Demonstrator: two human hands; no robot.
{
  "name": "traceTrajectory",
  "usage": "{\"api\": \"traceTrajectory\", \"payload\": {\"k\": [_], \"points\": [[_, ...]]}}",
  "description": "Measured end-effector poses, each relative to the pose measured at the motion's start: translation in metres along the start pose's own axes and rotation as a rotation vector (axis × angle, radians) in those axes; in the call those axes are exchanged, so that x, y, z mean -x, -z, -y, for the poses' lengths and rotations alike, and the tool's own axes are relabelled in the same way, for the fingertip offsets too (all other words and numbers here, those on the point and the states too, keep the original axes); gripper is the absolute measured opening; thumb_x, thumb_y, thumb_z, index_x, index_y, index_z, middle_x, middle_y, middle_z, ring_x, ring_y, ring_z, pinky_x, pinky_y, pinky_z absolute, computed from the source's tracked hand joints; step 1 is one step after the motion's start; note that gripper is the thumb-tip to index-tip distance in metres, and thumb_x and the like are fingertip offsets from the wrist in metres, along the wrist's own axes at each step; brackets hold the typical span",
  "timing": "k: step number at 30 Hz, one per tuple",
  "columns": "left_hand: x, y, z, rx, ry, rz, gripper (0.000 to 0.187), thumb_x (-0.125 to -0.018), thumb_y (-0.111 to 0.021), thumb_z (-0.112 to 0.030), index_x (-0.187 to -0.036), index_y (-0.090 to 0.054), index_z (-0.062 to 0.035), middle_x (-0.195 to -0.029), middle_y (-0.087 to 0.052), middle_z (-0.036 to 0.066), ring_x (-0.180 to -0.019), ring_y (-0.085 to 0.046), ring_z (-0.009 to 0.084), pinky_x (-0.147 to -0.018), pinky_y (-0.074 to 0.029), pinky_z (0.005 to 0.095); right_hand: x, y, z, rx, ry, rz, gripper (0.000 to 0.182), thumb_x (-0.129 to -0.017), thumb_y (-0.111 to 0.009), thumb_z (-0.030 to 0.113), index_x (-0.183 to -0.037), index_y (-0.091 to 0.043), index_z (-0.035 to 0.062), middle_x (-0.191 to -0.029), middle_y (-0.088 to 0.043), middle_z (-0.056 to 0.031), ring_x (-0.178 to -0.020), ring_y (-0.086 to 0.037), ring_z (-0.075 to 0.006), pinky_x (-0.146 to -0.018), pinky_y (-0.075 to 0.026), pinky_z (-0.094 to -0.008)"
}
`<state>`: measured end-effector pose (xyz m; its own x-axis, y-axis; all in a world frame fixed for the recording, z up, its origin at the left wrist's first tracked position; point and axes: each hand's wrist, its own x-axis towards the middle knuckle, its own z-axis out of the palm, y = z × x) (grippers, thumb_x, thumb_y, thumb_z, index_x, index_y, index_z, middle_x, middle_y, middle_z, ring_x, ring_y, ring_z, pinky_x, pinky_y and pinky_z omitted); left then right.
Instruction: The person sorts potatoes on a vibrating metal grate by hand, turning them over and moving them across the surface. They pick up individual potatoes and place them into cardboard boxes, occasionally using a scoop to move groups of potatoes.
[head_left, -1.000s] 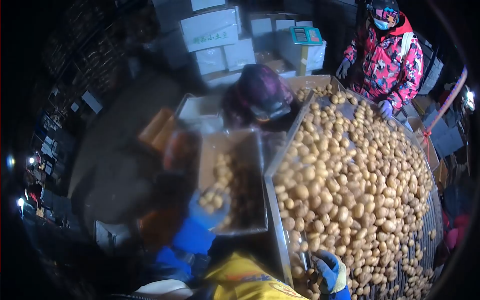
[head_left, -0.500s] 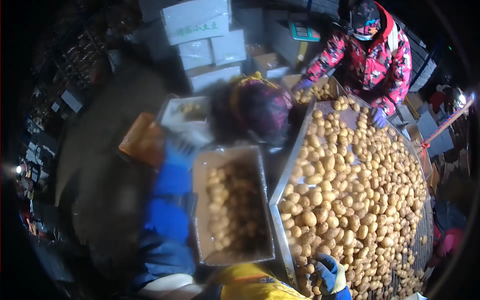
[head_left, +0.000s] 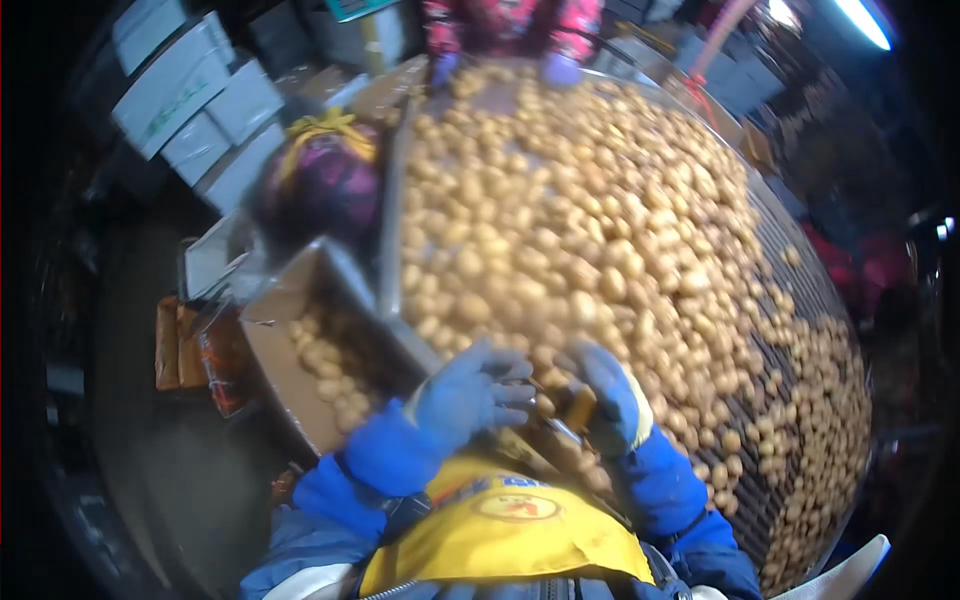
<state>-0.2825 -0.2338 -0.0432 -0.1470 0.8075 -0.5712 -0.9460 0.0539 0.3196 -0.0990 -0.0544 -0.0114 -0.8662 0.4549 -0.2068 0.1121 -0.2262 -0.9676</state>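
Note:
Potatoes (head_left: 620, 230) cover a large metal sorting table (head_left: 392, 220). My left hand (head_left: 472, 393), in a blue glove, is over the near left edge of the table with its fingers spread and nothing visible in it. My right hand (head_left: 608, 395), in a blue and yellow glove, is at the near edge beside the potatoes; its fingers are blurred, and whether it holds one I cannot tell. A cardboard box (head_left: 285, 375) partly filled with potatoes stands tilted in view, left of my left hand.
A co-worker in a pink patterned jacket (head_left: 500, 25) has gloved hands at the table's far edge. Another person's purple head covering (head_left: 330, 175) is left of the table. White boxes (head_left: 190, 100) are stacked at the upper left. An orange crate (head_left: 178, 345) sits lower left.
The view has swung right, so the table now sits centrally. My left hand has come from the far left, beyond the box, to the table's near edge, close to my right hand.

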Motion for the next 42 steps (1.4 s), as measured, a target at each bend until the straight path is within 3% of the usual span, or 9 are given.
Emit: {"api": "traceTrajectory", "payload": {"k": [6,11,18,23,28,30,34,38,42], "points": [[-0.031,-0.058,0.072,-0.034,0.165,0.112,0.071,-0.106,-0.055,-0.064,-0.151,-0.053,-0.0097,-0.136,-0.065,0.017,-0.115,-0.069,0.0351,-0.089,-0.061,0.0514,0.081,0.047,0.014,-0.252,0.008,-0.186,0.056,-0.112,-0.059,0.029,-0.158,-0.047,-0.0014,-0.156,-0.054,-0.015,-0.142,-0.056,-0.0281,-0.119,-0.045,-0.0423],[-0.058,-0.07,0.125,0.004,0.258,0.047,0.055,-0.103,-0.064,-0.058,-0.13,-0.061,-0.0099,-0.097,-0.063,0.003,-0.08,-0.059,0.0177,-0.063,-0.047,0.0321,0.168,0.133,-0.045,1.322,0.082,-0.433,0.059,-0.095,-0.07,0.033,-0.148,-0.06,0.0081,-0.15,-0.057,-0.0227,-0.132,-0.056,-0.0438,-0.113,-0.042,-0.0568],[-0.054,-0.108,0.16,-0.239,0.19,-0.128,0.049,-0.104,-0.061,-0.059,-0.12,-0.063,-0.0128,-0.081,-0.053,-0.005,-0.069,-0.052,0.0119,-0.054,-0.034,0.0257,0.285,0.185,-0.06,1.324,0.011,-0.351,0.055,-0.094,-0.072,0.035,-0.143,-0.064,0.0117,-0.145,-0.061,-0.0143,-0.14,-0.05,-0.0453,-0.111,-0.041,-0.0576],[-0.048,-0.098,0.178,-0.233,0.152,-0.206,0.053,-0.106,-0.061,-0.054,-0.136,-0.059,-0.0099,-0.092,-0.062,0.0,-0.072,-0.054,0.0137,-0.055,-0.041,0.0269,0.296,0.228,-0.052,1.19,-0.105,-0.333,0.022,-0.087,-0.077,0.021,-0.106,-0.079,0.0093,-0.106,-0.076,-0.0147,-0.099,-0.069,-0.0405,-0.088,-0.054,-0.0522],[-0.038,-0.099,0.179,-0.188,0.066,-0.126,0.047,-0.11,-0.058,-0.041,-0.144,-0.057,-0.0076,-0.111,-0.069,0.007,-0.081,-0.061,0.0158,-0.064,-0.049,0.027,0.209,0.194,-0.024,1.108,0.375,-0.232,0.029,-0.088,-0.072,0.019,-0.115,-0.075,0.0091,-0.114,-0.075,-0.0141,-0.102,-0.07,-0.0359,-0.086,-0.055,-0.0516],[-0.033,-0.106,0.182,-0.278,-0.034,-0.136,0.046,-0.111,-0.058,-0.038,-0.145,-0.057,-0.0073,-0.115,-0.07,0.008,-0.086,-0.064,0.0168,-0.068,-0.051,0.0268,0.182,0.158,-0.018,1.287,0.287,-0.134,0.035,-0.09,-0.068,0.029,-0.121,-0.069,0.0124,-0.122,-0.069,-0.0103,-0.114,-0.065,-0.0332,-0.105,-0.044,-0.0585],[-0.033,-0.112,0.174,-0.378,-0.063,-0.143,0.044,-0.111,-0.056,-0.037,-0.144,-0.058,-0.0072,-0.118,-0.072,0.009,-0.094,-0.069,0.0181,-0.072,-0.054,0.027,0.145,0.157,-0.12,1.267,0.201,-0.099,0.038,-0.094,-0.062,0.034,-0.124,-0.065,0.0109,-0.115,-0.067,-0.0113,-0.109,-0.065,-0.0306,-0.092,-0.047,-0.0506],[-0.036,-0.101,0.166,-0.411,0.007,-0.068,0.044,-0.111,-0.057,-0.038,-0.144,-0.06,-0.0089,-0.117,-0.073,0.008,-0.093,-0.069,0.0168,-0.07,-0.055,0.0281,0.147,0.145,-0.011,1.445,-0.323,0.206,0.043,-0.083,-0.075,0.026,-0.118,-0.065,0.0044,-0.112,-0.071,-0.014,-0.103,-0.068,-0.0358,-0.088,-0.048,-0.0528],[-0.043,-0.114,0.171,-0.409,0.135,-0.106,0.042,-0.11,-0.059,-0.044,-0.136,-0.062,-0.0117,-0.101,-0.07,0.003,-0.077,-0.066,0.0133,-0.058,-0.049,0.0254,0.161,0.16,-0.071,1.406,-0.119,0.014,0.037,-0.085,-0.077,0.031,-0.11,-0.068,0.0052,-0.103,-0.073,-0.0157,-0.093,-0.071,-0.0383,-0.081,-0.051,-0.0523]]}}
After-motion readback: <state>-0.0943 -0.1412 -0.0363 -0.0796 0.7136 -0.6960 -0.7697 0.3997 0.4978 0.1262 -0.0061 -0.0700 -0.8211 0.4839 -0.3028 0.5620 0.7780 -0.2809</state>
